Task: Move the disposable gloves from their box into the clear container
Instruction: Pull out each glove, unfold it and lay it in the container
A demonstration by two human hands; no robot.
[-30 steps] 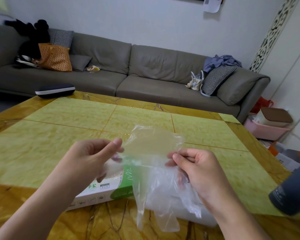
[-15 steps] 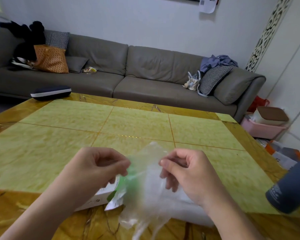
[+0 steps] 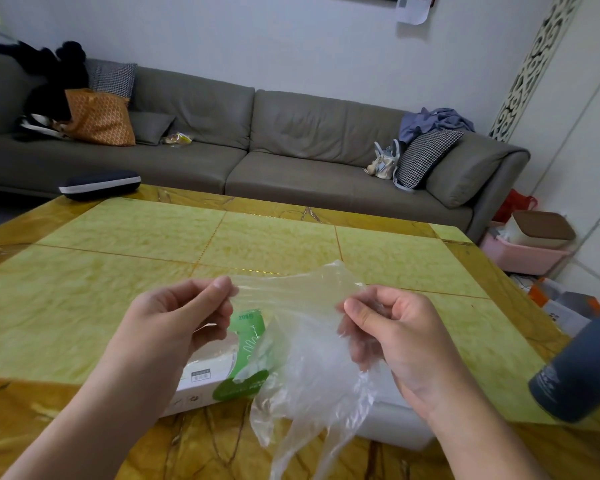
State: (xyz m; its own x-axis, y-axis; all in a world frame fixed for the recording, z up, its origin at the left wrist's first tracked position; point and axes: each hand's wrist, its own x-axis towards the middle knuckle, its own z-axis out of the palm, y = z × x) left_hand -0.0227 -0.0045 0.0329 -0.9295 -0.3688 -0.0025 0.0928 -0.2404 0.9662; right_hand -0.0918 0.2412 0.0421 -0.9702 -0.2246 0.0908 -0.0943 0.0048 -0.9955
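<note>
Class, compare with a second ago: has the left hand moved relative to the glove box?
Cannot tell. The left hand pinches the glove just above the glove box in both; the camera itself shifted.

I stretch a thin clear glove (image 3: 305,341) in the air, fingers hanging down. The white-green glove box (image 3: 222,372) lies flat below it; the clear container (image 3: 392,424) sits right of the box.

Between your fingers (image 3: 222,289) the glove (image 3: 305,341) is thin, clear, crinkled plastic film; below them, the box (image 3: 219,375) looks like matt card on a glossy stone-patterned table (image 3: 118,271).
</note>
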